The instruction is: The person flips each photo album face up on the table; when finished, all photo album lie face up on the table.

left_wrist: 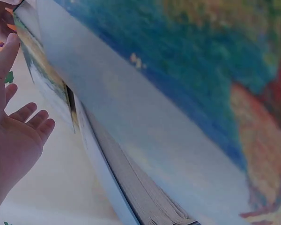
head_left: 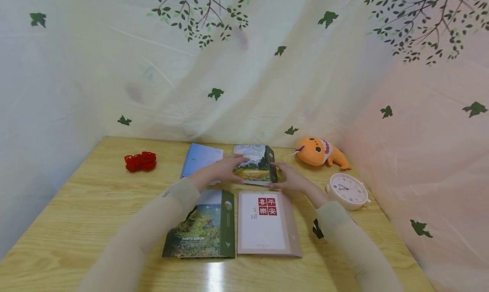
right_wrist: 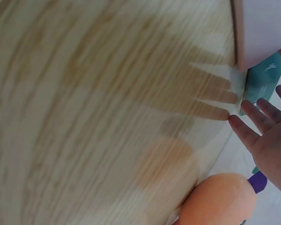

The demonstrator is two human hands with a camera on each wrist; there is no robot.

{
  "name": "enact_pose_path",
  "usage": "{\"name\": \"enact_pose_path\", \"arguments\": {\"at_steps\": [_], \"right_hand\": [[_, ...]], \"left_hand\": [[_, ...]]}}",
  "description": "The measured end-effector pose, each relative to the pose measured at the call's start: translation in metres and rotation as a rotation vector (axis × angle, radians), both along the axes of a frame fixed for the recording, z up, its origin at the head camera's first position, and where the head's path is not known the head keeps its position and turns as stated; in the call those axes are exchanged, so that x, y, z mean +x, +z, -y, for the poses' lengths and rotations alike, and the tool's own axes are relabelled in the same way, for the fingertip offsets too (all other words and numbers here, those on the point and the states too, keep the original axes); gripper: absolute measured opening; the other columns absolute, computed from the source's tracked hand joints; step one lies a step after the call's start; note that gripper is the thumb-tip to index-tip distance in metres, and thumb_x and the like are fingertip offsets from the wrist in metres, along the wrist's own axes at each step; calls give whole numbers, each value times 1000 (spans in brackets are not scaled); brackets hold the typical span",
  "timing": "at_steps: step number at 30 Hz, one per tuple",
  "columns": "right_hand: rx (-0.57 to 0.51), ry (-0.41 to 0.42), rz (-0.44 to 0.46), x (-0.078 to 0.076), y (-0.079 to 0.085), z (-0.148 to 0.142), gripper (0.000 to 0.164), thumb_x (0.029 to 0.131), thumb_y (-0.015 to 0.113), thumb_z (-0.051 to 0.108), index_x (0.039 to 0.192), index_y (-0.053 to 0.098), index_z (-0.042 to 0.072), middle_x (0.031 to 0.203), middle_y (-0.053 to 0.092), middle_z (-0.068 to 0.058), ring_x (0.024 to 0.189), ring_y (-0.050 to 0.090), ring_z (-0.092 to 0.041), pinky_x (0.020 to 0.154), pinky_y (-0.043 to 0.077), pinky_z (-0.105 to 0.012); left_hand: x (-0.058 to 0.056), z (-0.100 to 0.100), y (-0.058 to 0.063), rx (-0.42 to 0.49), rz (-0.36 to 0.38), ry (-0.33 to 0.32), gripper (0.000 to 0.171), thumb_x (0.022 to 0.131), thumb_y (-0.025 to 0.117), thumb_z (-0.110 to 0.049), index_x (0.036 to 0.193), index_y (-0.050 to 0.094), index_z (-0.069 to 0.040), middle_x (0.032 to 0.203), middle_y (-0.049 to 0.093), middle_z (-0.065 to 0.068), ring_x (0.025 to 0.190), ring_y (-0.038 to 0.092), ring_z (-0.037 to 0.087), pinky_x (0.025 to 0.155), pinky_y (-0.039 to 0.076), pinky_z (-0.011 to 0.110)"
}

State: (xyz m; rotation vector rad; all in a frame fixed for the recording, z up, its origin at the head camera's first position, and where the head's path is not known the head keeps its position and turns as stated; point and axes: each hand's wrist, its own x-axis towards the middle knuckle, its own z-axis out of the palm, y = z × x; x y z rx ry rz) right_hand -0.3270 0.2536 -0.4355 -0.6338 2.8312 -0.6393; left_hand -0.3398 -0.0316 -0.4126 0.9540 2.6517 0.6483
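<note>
A landscape-painted photo album (head_left: 250, 162) with a dark green spine lies at the back of the table. Over its left side reaches my left hand (head_left: 225, 169), fingers stretched out and thumb near the lower edge. My right hand (head_left: 292, 179) is at the spine side, with its fingers spread. In the right wrist view, straight fingers (right_wrist: 271, 136) extend beside the teal spine (right_wrist: 266, 79). Neither hand visibly grips the album. A blue album (head_left: 200, 156) sits to its left, partly behind my left hand. In front are a green photo album (head_left: 206, 224) and a pink-and-white album (head_left: 263, 224).
Red yarn (head_left: 140, 161) lies at the back left. An orange plush toy (head_left: 318, 152) and a pink round clock (head_left: 348, 191) stand at the right. A dark object (head_left: 317, 229) shows beside my right sleeve. Patterned cloth (head_left: 183, 80) hangs behind the table.
</note>
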Motion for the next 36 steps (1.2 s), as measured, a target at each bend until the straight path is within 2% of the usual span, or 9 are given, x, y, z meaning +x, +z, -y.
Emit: {"name": "enact_pose_path", "arguments": {"at_steps": [4,11,21,36], "right_hand": [[19,-25,39,-3,-2,-1,90,79,72,48,150,27,15,151,29,-17,137,31,-37,111,25,-54],[38,-24,61,-7,-9,-4,96,77,71,55,151,23,16,154,25,-16,140,23,-36,113,21,-53],[-5,-15,110,-15,-15,-5,103,75,71,57,153,16,20,156,21,-14,142,20,-35,114,19,-53],[-57,-51,162,-16,-14,-2,98,78,67,60,153,15,24,156,18,-14,143,17,-35,113,17,-56]], "left_hand": [[-3,-2,-3,-17,44,-9,79,85,69,-38,150,28,-17,157,13,16,143,16,34,113,22,52],[-7,-4,-12,-119,26,6,78,85,68,-38,150,27,-23,158,12,12,143,16,32,113,24,50],[-9,0,-19,-104,43,33,72,88,68,-33,149,31,-24,157,16,11,143,19,31,112,27,49],[-12,-4,-18,-129,-35,-8,65,86,68,-27,144,41,-17,152,30,12,138,30,29,110,32,43]]}}
